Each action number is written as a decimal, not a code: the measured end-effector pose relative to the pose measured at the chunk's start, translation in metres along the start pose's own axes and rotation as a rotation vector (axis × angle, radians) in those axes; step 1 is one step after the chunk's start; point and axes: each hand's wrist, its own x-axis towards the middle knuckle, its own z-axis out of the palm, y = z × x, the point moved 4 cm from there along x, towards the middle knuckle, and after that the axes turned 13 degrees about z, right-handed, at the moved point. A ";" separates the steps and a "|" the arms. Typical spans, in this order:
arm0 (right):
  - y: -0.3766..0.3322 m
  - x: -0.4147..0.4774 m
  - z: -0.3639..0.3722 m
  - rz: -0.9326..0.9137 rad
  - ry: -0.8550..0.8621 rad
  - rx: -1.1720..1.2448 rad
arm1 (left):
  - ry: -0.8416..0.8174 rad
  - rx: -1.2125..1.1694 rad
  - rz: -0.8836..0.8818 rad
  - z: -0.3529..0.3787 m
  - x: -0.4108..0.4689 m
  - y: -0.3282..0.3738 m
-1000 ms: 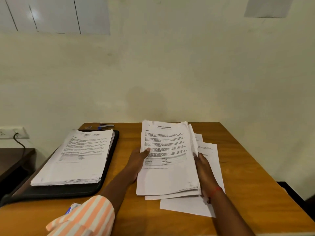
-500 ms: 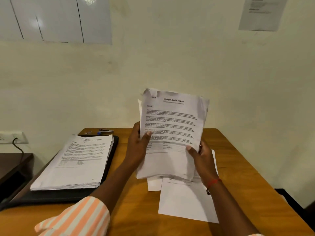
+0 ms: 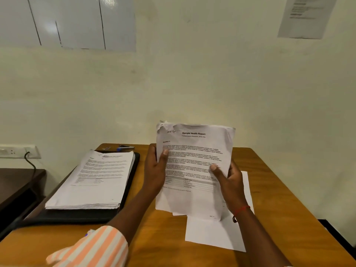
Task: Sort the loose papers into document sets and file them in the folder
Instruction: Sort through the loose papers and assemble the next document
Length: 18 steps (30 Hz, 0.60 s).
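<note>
Over wooden table (image 3: 285, 199), hands (image 3: 154, 174) grip upright sheaf (image 3: 194, 151), thumbs forward.

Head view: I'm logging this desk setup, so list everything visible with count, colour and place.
table: one, brown, centre
folder: one, black, table's left
paper stack: one, white, on the folder
stapler: one, blue, behind the stack
held papers: one bundle, white, upright above table
loose sheets: at least two, white, flat beneath
socket: one, white, left wall
whiteboard: one, white, upper left
notice: one, white, upper right
left hand: gripping bundle's left edge
right hand: gripping its right edge
</note>
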 end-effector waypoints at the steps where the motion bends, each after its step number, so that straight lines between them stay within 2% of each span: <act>1: 0.003 -0.001 0.001 0.009 0.000 -0.001 | 0.005 -0.004 -0.009 0.000 -0.003 -0.003; 11: 0.000 0.000 0.006 -0.045 0.021 -0.034 | 0.089 0.002 0.058 0.007 -0.006 0.005; 18: 0.040 0.000 0.013 0.045 0.044 -0.172 | 0.029 0.097 -0.104 0.003 -0.034 -0.043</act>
